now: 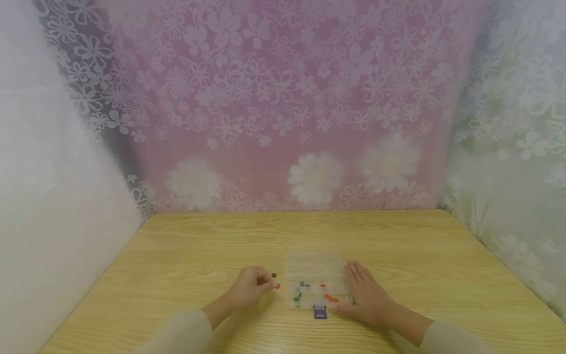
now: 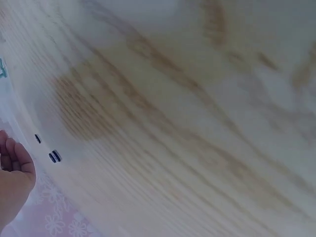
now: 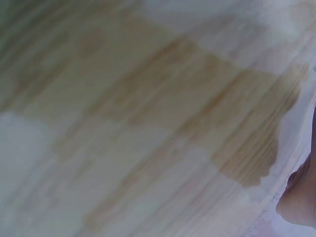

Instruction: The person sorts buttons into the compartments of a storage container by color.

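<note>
A clear plastic compartment box (image 1: 315, 265) stands on the table with its lid raised at the back and a purple latch (image 1: 320, 312) at the front. My left hand (image 1: 251, 287), to the left of the box, pinches a small red disc (image 1: 277, 286) at its fingertips. Just beyond those fingertips lies a dark disc (image 1: 273, 275). Inside the box, separate compartments hold dark discs (image 1: 304, 284), green discs (image 1: 297, 299), a red disc (image 1: 323, 286) and orange discs (image 1: 330, 298). My right hand (image 1: 369, 297) rests along the box's right side, fingers straight, thumb near the front edge.
The wood-grain table (image 1: 199, 246) extends around the box on all sides. A pink floral curtain (image 1: 283, 98) hangs behind it, with pale sheets at left and right. In the left wrist view, small dark pieces (image 2: 55, 156) lie on the table near the hand.
</note>
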Tool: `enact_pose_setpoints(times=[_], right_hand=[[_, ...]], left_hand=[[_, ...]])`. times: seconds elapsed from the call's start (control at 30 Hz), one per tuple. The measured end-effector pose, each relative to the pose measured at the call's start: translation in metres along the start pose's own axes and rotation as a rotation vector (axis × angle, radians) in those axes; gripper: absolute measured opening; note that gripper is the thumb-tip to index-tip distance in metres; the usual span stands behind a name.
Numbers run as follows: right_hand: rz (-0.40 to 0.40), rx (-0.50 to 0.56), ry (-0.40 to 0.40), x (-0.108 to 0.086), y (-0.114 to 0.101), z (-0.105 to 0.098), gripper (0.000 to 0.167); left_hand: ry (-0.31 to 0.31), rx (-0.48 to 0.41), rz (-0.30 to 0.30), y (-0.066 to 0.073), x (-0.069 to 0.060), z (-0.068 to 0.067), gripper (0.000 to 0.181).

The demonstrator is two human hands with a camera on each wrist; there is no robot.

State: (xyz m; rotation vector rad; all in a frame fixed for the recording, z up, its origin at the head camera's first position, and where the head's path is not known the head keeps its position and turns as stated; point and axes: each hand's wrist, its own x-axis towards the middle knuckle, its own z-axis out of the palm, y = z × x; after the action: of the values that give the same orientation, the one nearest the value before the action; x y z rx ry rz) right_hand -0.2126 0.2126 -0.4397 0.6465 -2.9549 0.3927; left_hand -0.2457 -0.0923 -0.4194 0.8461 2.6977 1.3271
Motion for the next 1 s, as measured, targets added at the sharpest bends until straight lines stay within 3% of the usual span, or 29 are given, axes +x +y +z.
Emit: enact_pose_setpoints(times=[0.47,0.83,1.0], right_hand=[[-0.007,0.001,0.007,0.0,0.001,0.0,0.102],[-0.007,0.019,0.026,0.0,0.002,0.003,0.102],[0.007,0.043,0.035,0.0,0.003,0.005,0.103]], left_hand=[[0.027,-0.016,-0.006,0.015,0.015,0.018,0.013],[0.032,-0.045,0.042,0.028,0.027,0.03,0.014],[0.031,-0.053,0.003,0.034,0.033,0.037,0.013]])
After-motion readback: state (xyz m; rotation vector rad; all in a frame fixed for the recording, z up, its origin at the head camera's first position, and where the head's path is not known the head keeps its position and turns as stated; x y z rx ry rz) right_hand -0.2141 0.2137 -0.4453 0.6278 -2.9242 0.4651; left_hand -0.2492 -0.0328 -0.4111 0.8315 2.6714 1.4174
